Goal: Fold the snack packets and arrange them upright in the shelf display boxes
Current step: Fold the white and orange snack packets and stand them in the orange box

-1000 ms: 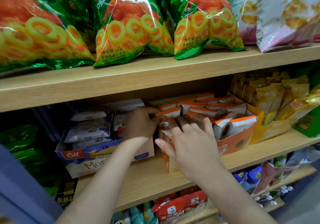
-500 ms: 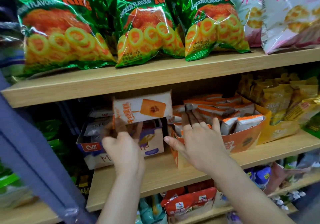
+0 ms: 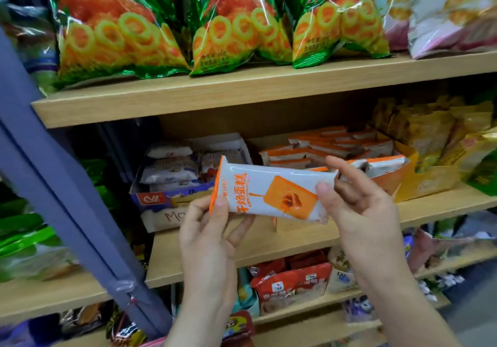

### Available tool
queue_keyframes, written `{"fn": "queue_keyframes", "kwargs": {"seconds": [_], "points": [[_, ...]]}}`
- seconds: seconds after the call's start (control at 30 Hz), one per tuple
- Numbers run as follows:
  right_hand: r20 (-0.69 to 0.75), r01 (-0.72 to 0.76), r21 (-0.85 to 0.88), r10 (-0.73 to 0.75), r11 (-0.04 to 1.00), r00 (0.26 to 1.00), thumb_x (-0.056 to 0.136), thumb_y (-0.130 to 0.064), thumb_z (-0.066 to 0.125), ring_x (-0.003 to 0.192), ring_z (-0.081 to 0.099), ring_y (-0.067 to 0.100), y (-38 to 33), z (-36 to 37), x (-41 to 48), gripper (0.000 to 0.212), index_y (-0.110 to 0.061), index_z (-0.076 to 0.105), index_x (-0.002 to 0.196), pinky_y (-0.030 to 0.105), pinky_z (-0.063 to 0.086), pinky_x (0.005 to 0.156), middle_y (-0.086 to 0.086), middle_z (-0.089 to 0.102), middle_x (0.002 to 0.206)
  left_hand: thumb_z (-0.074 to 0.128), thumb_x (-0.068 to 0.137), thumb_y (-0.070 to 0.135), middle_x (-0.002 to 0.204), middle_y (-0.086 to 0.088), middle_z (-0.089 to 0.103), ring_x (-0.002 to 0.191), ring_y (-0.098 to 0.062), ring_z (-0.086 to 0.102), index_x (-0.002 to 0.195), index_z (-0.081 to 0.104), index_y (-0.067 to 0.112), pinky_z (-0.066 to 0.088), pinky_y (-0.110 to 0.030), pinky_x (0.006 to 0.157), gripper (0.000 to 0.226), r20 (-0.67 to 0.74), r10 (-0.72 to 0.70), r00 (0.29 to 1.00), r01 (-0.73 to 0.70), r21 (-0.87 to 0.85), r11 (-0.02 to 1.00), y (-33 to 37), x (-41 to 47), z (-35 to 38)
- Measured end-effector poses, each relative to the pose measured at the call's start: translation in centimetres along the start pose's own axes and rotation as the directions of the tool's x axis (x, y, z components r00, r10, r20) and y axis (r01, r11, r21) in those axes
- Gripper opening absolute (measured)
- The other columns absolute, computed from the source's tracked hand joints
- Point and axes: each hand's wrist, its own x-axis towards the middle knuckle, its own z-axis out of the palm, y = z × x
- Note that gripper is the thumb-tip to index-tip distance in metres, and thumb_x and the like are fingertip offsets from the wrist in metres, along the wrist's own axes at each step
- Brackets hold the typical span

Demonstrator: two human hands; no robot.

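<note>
Before shelves (image 3: 242,96), left hand (image 3: 209,239) and right hand (image 3: 360,212) pinch one packet (image 3: 269,185).

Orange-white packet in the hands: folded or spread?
Spread. The packet lies full length between left hand and right hand, each pinching one end; no crease visible.

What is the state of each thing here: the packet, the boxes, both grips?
Orange-white packet, held sideways, outside the boxes.
Left grip, pinches packet's left end.
Right grip, pinches packet's right end.
Orange display box, open, full of upright packets.
Blue display box, open, holds white packets.
</note>
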Motion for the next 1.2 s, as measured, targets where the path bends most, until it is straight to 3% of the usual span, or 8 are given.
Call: {"fn": "queue_keyframes", "kwargs": {"seconds": [0.17, 0.33, 0.47, 0.53, 0.6, 0.7, 1.0, 1.2], "points": [[-0.157, -0.137, 0.174, 0.165, 0.975, 0.974, 0.07, -0.026, 0.07, 0.094, 0.068, 0.022, 1.3, -4.2, -1.1, 0.036, -0.021, 0.068, 0.106, 0.042, 0.053, 0.089, 0.006, 0.076, 0.098, 0.067, 0.068, 0.019, 0.086, -0.009, 0.072, 0.078, -0.014, 0.067, 0.075, 0.065, 0.01, 0.054, -0.028, 0.069, 0.011, 0.249, -0.17, 0.953, 0.138, 0.142, 0.98, -0.7, -1.2, 0.1], [-0.211, -0.181, 0.19, 0.22, 0.965, 0.952, 0.036, -0.06, 0.09, 0.089, 0.069, 0.018, 3.2, -9.2, -3.1, 0.087, -0.019, 0.067, 0.109, 0.031, 0.058, 0.079, 0.008, 0.075, 0.102, 0.082, 0.057, 0.024, 0.072, -0.004, 0.072, 0.062, -0.014, 0.065, 0.061, 0.071, 0.02, 0.053, -0.023, 0.055, 0.012, 0.309, -0.183, 0.933, 0.12, 0.211, 0.97, -2.9, -3.7, 1.5], [-0.144, -0.218, 0.189, 0.247, 0.958, 0.958, 0.058, -0.027, 0.086, 0.074, 0.069, 0.016, 3.3, -13.6, -6.0, 0.043, -0.016, 0.067, 0.095, 0.024, 0.056, 0.066, 0.005, 0.075, 0.086, 0.076, 0.069, 0.02, 0.062, 0.007, 0.065, 0.058, -0.01, 0.057, 0.065, 0.072, 0.029, 0.049, -0.028, 0.059, 0.01, 0.315, -0.052, 0.948, -0.084, 0.404, 0.911, -5.0, -6.4, 2.7], [-0.174, -0.256, -0.06, 0.242, 0.965, 0.954, 0.075, -0.002, 0.074, 0.086, 0.068, 0.012, 2.9, -15.6, -7.5, 0.028, -0.018, 0.067, 0.097, 0.02, 0.053, 0.072, -0.005, 0.075, 0.09, 0.075, 0.079, 0.006, 0.062, 0.01, 0.064, 0.059, -0.005, 0.056, 0.065, 0.07, 0.028, 0.048, -0.024, 0.058, 0.026, 0.406, 0.017, 0.914, -0.237, 0.499, 0.834, -5.7, -8.4, 3.2], [-0.173, -0.229, -0.38, 0.174, 0.896, 0.969, 0.084, -0.009, 0.071, 0.106, 0.061, 0.002, 2.0, -17.5, -9.3, 0.033, -0.03, 0.066, 0.109, 0.019, 0.047, 0.082, -0.016, 0.07, 0.105, 0.074, 0.083, 0.008, 0.07, 0.011, 0.066, 0.063, 0.001, 0.056, 0.07, 0.067, 0.029, 0.047, -0.019, 0.059, 0.027, 0.514, 0.068, 0.855, -0.38, 0.533, 0.756, -6.2, -10.7, 3.9], [-0.02, -0.151, -0.436, 0.158, 0.887, 0.987, 0.079, -0.043, 0.068, 0.12, 0.049, -0.01, -0.2, -18.9, -11.8, 0.044, -0.045, 0.06, 0.122, 0.016, 0.04, 0.092, -0.026, 0.061, 0.122, 0.068, 0.083, 0.015, 0.081, 0.02, 0.067, 0.075, 0.002, 0.06, 0.08, 0.065, 0.035, 0.045, -0.01, 0.065, 0.021, 0.614, 0.094, 0.784, -0.507, 0.545, 0.668, -7.3, -14.2, 5.1], [0.052, -0.016, -0.248, 0.03, 0.969, 0.998, 0.081, -0.021, 0.073, 0.095, 0.068, 0.01, -1.3, -22.4, -17.0, 0.028, -0.037, 0.07, 0.104, 0.021, 0.055, 0.07, 0.0, 0.068, 0.105, 0.06, 0.085, 0.015, 0.076, 0.016, 0.063, 0.07, 0.002, 0.055, 0.083, 0.065, 0.026, 0.044, -0.014, 0.065, 0.013, 0.668, 0.002, 0.744, -0.404, 0.449, 0.797, -8.9, -21.6, 6.8], [0.099, 0.086, -0.38, -0.052, 0.921, 0.994, 0.083, -0.019, 0.072, 0.096, 0.063, 0.005, -2.3, -23.3, -18.7, 0.028, -0.029, 0.072, 0.109, 0.009, 0.049, 0.072, -0.004, 0.065, 0.1, 0.079, 0.076, 0.03, 0.086, 0.007, 0.071, 0.084, -0.009, 0.066, 0.082, 0.077, 0.033, 0.051, -0.022, 0.073, 0.007, 0.661, 0.016, 0.751, -0.376, 0.407, 0.832, -7.9, -24.2, 8.2]]}}
